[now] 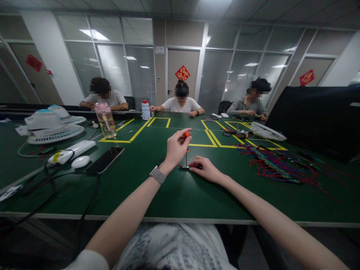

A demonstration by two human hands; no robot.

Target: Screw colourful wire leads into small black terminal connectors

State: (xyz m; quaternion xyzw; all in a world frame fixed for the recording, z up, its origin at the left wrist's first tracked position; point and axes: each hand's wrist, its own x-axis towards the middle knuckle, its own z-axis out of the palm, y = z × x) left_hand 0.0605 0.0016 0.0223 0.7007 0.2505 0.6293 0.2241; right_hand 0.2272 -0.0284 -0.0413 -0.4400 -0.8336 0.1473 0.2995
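L hand (176, 148) pinches orange screwdriver (186, 137) upright, ctr frame. R hand (204, 168), fingers curled, pins small part (185, 167) to table (180, 195). Pink bottle (105, 120), upper left: holds pale liquid.

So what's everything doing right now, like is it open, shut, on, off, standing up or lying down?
screwdriver, upright, tip down on the small part.
small part, flat on the table.
left hand, fingers closed on the screwdriver handle.
right hand, fingers pinning the small part.
phone, lying flat, screen dark.
bottle, upright, lid on.
wires, loose heap on the table.
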